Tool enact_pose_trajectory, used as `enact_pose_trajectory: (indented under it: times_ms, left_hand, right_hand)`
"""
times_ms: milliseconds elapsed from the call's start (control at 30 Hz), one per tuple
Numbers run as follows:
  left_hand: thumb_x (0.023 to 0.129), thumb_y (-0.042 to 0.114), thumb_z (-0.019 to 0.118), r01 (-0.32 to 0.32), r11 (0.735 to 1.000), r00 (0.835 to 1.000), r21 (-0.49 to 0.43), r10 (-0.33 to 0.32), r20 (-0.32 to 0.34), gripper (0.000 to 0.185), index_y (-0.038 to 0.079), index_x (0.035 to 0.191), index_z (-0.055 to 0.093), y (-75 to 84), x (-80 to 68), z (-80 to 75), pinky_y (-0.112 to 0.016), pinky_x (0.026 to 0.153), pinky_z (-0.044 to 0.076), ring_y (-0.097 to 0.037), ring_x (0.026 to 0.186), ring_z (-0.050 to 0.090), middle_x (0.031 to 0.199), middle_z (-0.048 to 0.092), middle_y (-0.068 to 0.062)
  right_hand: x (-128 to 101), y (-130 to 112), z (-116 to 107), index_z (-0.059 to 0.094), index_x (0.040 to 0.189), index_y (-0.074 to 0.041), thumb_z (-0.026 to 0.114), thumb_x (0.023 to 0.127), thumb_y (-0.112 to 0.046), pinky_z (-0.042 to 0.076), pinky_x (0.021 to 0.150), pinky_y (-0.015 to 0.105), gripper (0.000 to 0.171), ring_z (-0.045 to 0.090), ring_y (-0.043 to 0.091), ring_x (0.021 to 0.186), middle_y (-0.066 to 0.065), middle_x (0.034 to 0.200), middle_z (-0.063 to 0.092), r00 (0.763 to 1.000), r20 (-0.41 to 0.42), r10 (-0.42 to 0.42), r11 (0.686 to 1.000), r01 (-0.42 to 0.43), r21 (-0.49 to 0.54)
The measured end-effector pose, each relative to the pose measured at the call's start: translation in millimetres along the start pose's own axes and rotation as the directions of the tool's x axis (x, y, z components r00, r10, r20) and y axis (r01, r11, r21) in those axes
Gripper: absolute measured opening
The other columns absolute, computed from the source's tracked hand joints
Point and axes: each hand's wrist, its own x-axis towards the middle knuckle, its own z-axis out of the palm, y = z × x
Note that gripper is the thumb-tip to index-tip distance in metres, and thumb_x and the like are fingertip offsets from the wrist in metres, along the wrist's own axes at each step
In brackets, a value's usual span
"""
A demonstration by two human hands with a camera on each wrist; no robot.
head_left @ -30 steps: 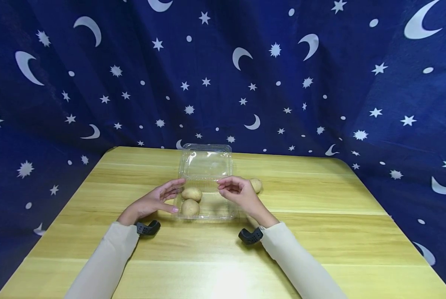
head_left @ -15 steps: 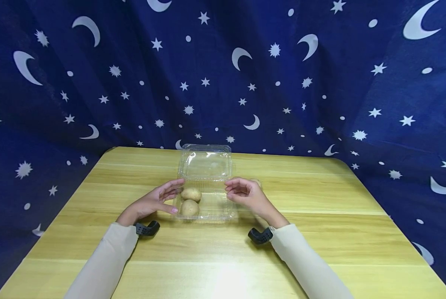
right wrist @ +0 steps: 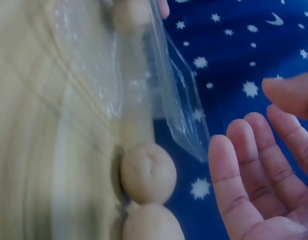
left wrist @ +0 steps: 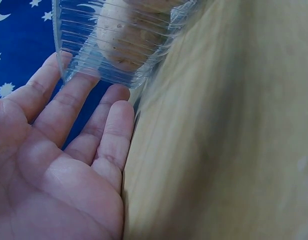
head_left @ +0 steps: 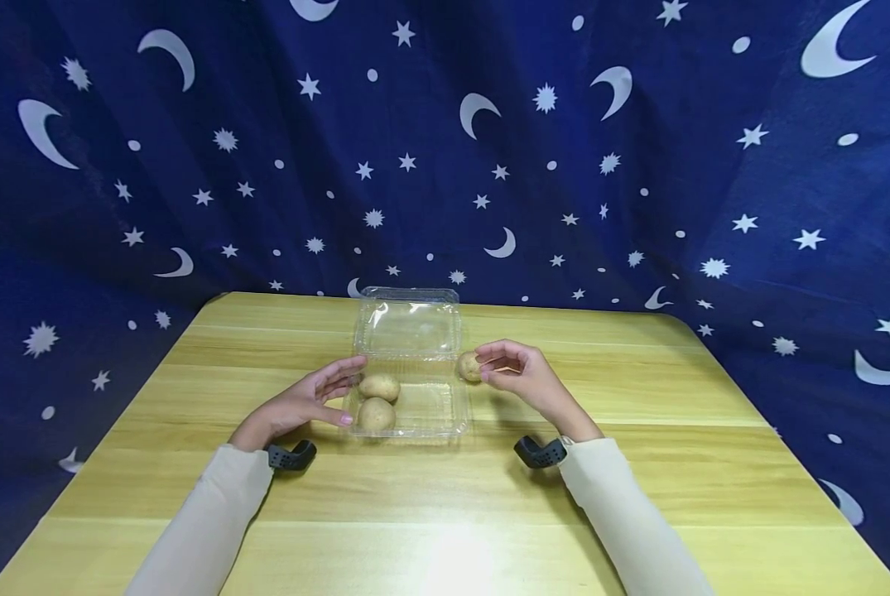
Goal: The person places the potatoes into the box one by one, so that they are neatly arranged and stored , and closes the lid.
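1. Head view first: our left hand [head_left: 303,403] rests on the wooden table [head_left: 638,463] with its fingers straight and relaxed, their tips against the left wall of the clear plastic clamshell box [head_left: 422,414]; it grips nothing.
2. From the left wrist we see the same thing close up: the open palm [left wrist: 59,170] lies beside the ribbed box wall [left wrist: 114,55], fingertips touching it, with one potato showing through the plastic.
3. Our right hand [head_left: 526,377] hovers just right of the box, fingers loosely curled, fingertips at or very near a loose potato [head_left: 469,366]. From the head view we cannot quite tell whether they touch it; the right wrist view shows the fingers [right wrist: 254,180] spread and apart from the potatoes [right wrist: 148,172], so we take the hand as holding nothing.
4. Inside the box tray lie two potatoes, the far one [head_left: 380,386] just behind the near one [head_left: 375,413], both toward the left side.
5. The box lid [head_left: 409,324] stands open, tilted back behind the tray.
6. A dark blue curtain with moons and stars [head_left: 191,165] hangs around the table.
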Motion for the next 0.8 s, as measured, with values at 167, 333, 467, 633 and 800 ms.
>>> enact_pose_trajectory:
  times_ms: [167,333,467,633,800]
  left_hand:
    - [0.085,0.005,0.076,0.007,1.0,1.0,0.016,-0.007,-0.003,0.093,0.001,0.157,0.018,-0.4,0.2,-0.3,-0.059,0.118,0.015,-0.045,0.146,0.019,0.163,0.017,-0.021]
    - [0.085,0.005,0.076,0.011,1.0,1.0,0.01,-0.011,-0.008,0.092,0.002,0.157,0.018,-0.3,-1.1,0.6,-0.061,0.118,0.014,-0.046,0.146,0.019,0.163,0.017,-0.022]
    - [0.085,0.006,0.076,0.008,1.0,1.0,0.007,-0.008,-0.01,0.093,0.001,0.157,0.018,-0.6,-2.1,1.3,-0.061,0.117,0.013,-0.046,0.146,0.019,0.163,0.017,-0.022]
    - [0.085,0.007,0.077,0.001,1.0,1.0,0.006,-0.001,-0.009,0.093,0.0,0.157,0.018,-0.8,-1.9,1.2,-0.061,0.117,0.013,-0.046,0.146,0.019,0.163,0.016,-0.023]
    - [0.084,0.009,0.078,-0.001,1.0,1.0,0.003,0.001,-0.006,0.095,0.0,0.157,0.018,-1.0,-0.9,1.1,-0.061,0.117,0.013,-0.046,0.146,0.018,0.163,0.016,-0.022]
  right_hand:
    - [0,3,-13,0.059,0.124,0.01,0.069,0.091,-0.001,0.056,0.081,0.024,0.036,0.064,0.023,0.1,0.033,0.124,0.059,0.998,-0.066,-0.01,0.999,0.008,-0.038]
    - [0,14,-24,0.061,0.123,0.009,0.068,0.092,0.0,0.052,0.085,0.021,0.034,0.064,0.025,0.1,0.034,0.12,0.061,0.991,-0.135,0.004,0.999,-0.01,-0.04]
    - [1,22,-28,0.06,0.124,0.011,0.068,0.091,0.001,0.052,0.086,0.02,0.035,0.063,0.021,0.1,0.03,0.119,0.063,0.985,-0.174,0.016,0.999,-0.023,-0.04]
    - [1,29,-31,0.06,0.124,0.011,0.068,0.091,0.001,0.05,0.086,0.019,0.036,0.061,0.014,0.098,0.028,0.119,0.064,0.972,-0.231,0.036,0.998,-0.049,-0.047]
    - [1,37,-33,0.06,0.125,0.009,0.067,0.091,0.002,0.049,0.085,0.018,0.036,0.057,0.025,0.107,0.026,0.125,0.061,0.95,-0.299,0.088,0.992,-0.112,-0.066]
